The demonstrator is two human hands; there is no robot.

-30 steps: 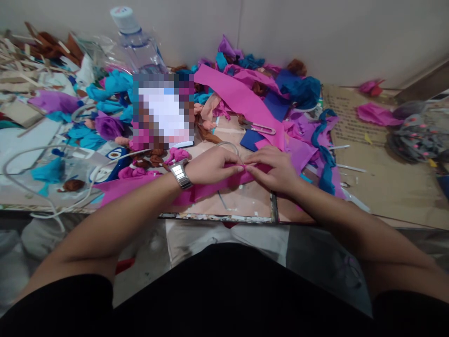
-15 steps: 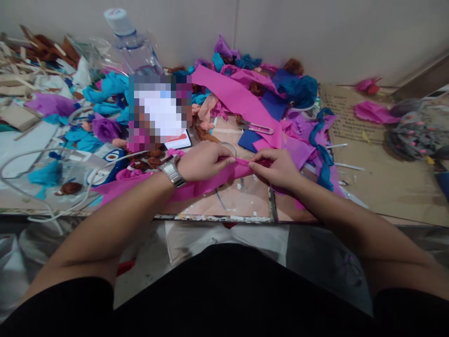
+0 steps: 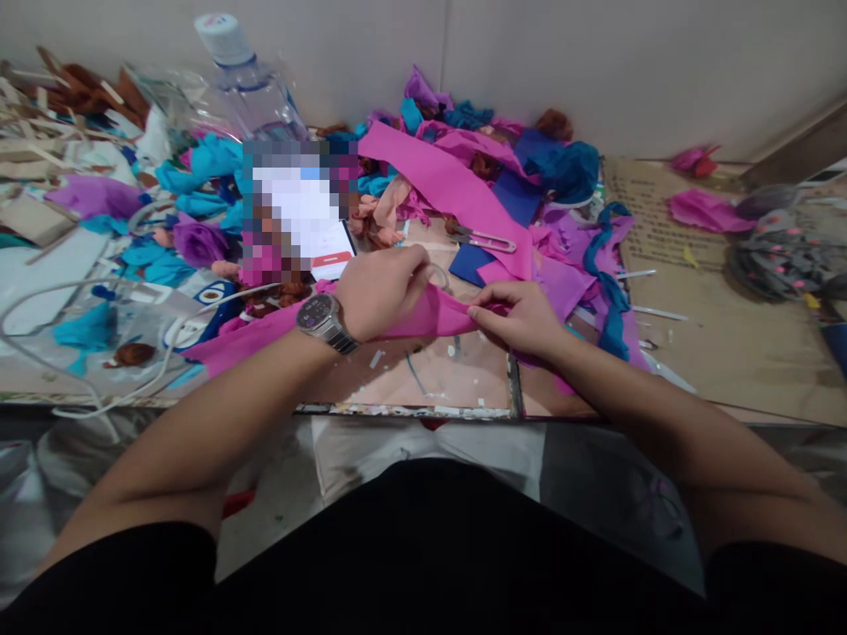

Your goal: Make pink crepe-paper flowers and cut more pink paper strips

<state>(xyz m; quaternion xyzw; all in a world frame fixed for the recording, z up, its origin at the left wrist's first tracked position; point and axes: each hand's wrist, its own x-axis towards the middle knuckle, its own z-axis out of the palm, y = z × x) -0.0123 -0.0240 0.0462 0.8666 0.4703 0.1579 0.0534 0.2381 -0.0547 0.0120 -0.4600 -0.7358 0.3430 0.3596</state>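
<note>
A bright pink crepe paper strip (image 3: 437, 316) stretches between my two hands just above the table, its loose end trailing left under my left wrist. My right hand (image 3: 520, 313) is closed, pinching the strip between thumb and index finger. My left hand (image 3: 384, 287), with a watch on the wrist, is turned knuckles up, its fingers curled at the strip's upper edge; its fingertips are partly hidden. Behind the hands lies a wider pink paper strip (image 3: 443, 181), with metal snips (image 3: 486, 238) resting on it. A clear ring (image 3: 438, 278), perhaps a tape roll, sits beside my left fingers.
A phone (image 3: 331, 256), partly blurred out, leans left of centre before a plastic bottle (image 3: 258, 97). Crumpled blue, purple and brown paper pieces surround it. A white cable (image 3: 146, 388) loops over the left front edge. Cardboard (image 3: 701, 344) covers the right side.
My left hand has rolled over and lifted slightly, moving away from my right fingertips, and more of the strip shows between the hands. My right hand has stayed in place.
</note>
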